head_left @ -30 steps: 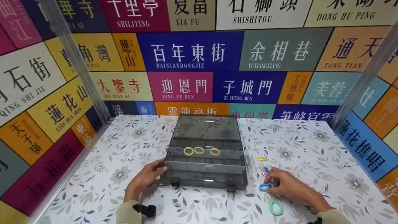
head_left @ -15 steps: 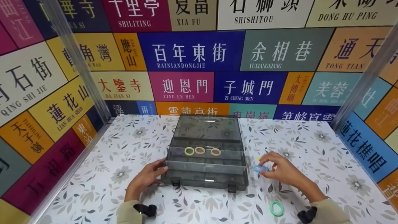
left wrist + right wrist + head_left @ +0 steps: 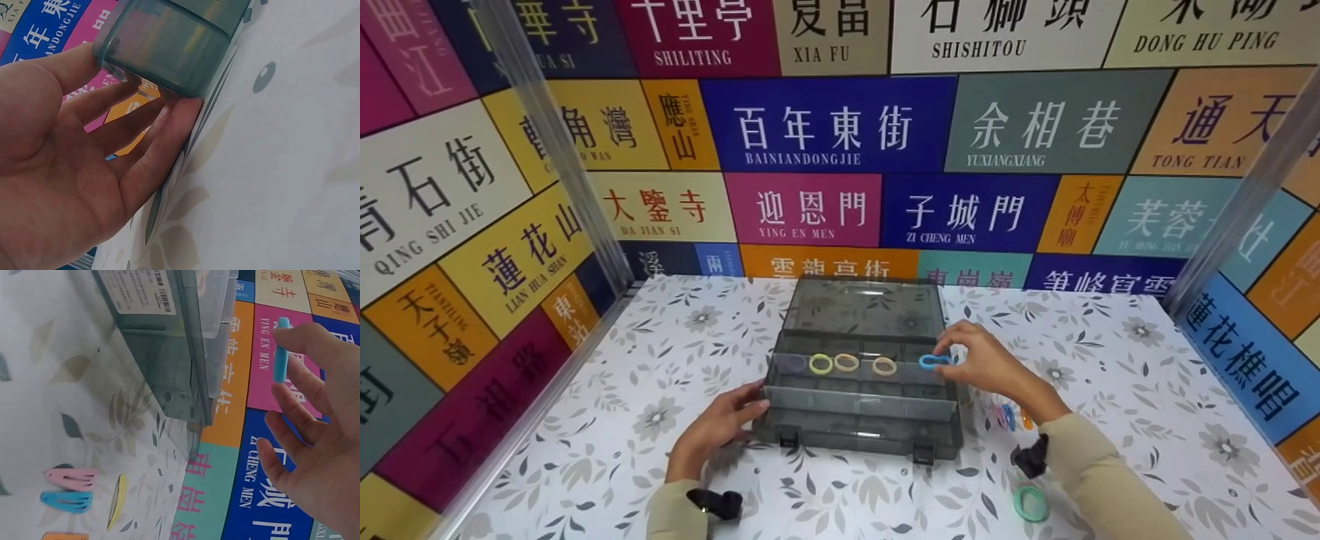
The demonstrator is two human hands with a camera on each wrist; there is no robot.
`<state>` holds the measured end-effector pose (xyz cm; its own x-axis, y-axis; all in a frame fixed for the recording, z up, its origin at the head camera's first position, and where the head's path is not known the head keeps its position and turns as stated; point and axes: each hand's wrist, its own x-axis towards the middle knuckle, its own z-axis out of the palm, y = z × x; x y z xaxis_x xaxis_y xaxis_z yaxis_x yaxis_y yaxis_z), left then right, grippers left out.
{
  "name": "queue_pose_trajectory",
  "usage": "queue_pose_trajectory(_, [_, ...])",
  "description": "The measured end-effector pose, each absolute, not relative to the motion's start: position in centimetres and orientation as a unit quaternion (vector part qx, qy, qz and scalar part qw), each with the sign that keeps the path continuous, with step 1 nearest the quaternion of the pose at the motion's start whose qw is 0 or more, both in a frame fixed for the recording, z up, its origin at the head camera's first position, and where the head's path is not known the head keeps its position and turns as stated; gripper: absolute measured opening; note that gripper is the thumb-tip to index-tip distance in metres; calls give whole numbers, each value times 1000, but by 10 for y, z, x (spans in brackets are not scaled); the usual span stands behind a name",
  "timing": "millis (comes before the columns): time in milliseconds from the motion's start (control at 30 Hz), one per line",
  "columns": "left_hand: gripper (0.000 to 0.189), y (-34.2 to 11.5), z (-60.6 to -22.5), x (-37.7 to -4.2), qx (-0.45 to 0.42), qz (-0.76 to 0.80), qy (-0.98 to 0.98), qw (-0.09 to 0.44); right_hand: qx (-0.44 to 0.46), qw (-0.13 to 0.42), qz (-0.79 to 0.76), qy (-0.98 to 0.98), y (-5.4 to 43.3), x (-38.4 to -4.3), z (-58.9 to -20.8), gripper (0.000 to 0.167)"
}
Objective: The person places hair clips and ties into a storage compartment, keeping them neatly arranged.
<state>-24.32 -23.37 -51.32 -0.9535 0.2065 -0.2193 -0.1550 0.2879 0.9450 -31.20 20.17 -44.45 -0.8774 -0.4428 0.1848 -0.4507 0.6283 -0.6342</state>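
A smoky transparent organiser box (image 3: pixel 859 431) stands open at the table's middle, its tiers stepped back. Its upper tier holds a purple ring (image 3: pixel 790 364), a yellow-green ring (image 3: pixel 820 364) and two orange rings (image 3: pixel 847 362). My right hand (image 3: pixel 986 365) pinches a blue hair ring (image 3: pixel 934 361) over the right end of that tier; the blue hair ring (image 3: pixel 280 349) shows edge-on between fingertips in the right wrist view. My left hand (image 3: pixel 720 424) rests with straight fingers against the box's left front corner (image 3: pixel 169 50).
A green hair ring (image 3: pixel 1030 502) lies on the floral tablecloth near my right forearm. Coloured hair clips (image 3: pixel 70 489) lie to the right of the box (image 3: pixel 163 343). Sign-covered walls close in the table on three sides.
My right hand lifted the blue ring from the table at the right and carried it up and left over the box's upper tier. The left hand stayed at the box corner.
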Motion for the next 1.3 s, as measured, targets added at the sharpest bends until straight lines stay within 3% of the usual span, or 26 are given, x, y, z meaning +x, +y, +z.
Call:
queue_pose_trajectory(333, [67,-238,-513,-243,23,598,789,138,243,-5,339,-909,168,-347,-442,18])
queue_pose_trajectory(567, [64,-238,-515,-242,17,602,786,139,183,-41,321,-928,151,-360,-445,23])
queue_pose_trajectory(833, [63,-232,-517,-244,11,599,787,147,97,-68,275,-954,145,-367,-454,19])
queue_pose_trajectory(1300, [61,-231,-515,-245,13,605,782,148,96,-88,241,-962,140,-370,-458,10])
